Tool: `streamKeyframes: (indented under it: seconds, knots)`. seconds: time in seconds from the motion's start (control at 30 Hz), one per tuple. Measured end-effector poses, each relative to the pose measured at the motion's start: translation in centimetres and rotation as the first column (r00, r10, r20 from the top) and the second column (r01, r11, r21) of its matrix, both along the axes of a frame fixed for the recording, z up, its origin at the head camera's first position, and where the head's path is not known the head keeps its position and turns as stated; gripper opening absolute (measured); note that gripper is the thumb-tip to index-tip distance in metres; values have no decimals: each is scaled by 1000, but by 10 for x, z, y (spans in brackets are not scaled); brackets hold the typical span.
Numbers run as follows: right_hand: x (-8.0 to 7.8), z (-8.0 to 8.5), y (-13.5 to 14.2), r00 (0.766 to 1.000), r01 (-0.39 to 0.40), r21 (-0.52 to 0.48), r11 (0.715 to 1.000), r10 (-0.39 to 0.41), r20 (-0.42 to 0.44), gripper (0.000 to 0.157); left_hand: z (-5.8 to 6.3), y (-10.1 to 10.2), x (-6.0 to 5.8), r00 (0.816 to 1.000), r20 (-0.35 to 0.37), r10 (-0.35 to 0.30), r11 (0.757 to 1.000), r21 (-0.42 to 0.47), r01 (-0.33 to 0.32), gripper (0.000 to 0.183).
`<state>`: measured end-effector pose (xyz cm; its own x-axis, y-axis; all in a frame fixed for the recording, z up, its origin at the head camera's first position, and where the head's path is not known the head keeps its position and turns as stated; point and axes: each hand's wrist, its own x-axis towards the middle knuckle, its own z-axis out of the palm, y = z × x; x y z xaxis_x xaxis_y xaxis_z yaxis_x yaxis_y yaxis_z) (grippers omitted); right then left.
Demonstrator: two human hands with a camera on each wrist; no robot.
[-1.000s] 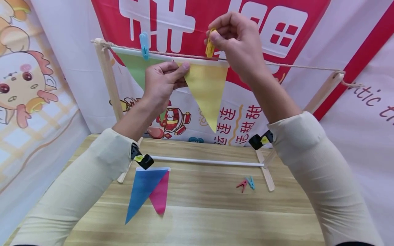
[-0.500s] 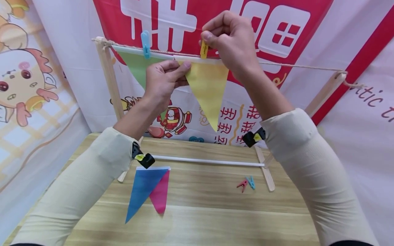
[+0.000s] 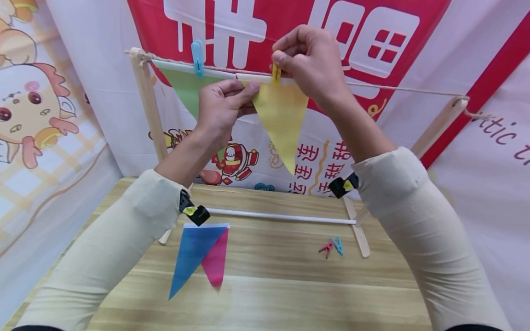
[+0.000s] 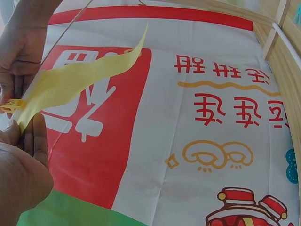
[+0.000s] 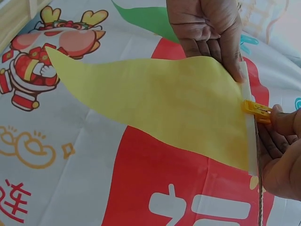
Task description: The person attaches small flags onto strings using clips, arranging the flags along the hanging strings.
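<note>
In the head view a yellow triangular pennant (image 3: 281,115) with a white top band hangs at a twine line (image 3: 397,87). My left hand (image 3: 223,103) pinches its upper left corner between thumb and fingers. A yellow clothespin (image 3: 276,73) is pinched in my right hand (image 3: 316,64), its jaws over the pennant's white band. The right wrist view shows the clothespin (image 5: 257,109) straddling that band beside the twine. To the left, a green pennant (image 3: 182,89) hangs from the line under a light blue clothespin (image 3: 198,57), partly hidden by my left hand.
Wooden posts (image 3: 146,101) hold the line, with a white rod (image 3: 281,216) low between them. On the table (image 3: 290,299) lie a blue pennant (image 3: 192,253) over a pink pennant (image 3: 216,266), and a red clothespin (image 3: 327,249) beside a blue clothespin (image 3: 337,245).
My right hand has brought the yellow clothespin left and down onto the pennant's white band. The left hand keeps its pinch on the corner, nearly still.
</note>
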<state>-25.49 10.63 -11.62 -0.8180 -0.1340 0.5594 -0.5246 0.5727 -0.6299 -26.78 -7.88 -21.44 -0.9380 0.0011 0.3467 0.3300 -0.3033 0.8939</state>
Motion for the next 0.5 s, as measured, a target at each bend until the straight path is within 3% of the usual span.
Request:
streamKeyframes:
  seconds: [0.5]
  knots:
    - [0,3,7,1000,-14,104,994,12,23,33,0,4,1,1000,20,5,1000,25,-6,32]
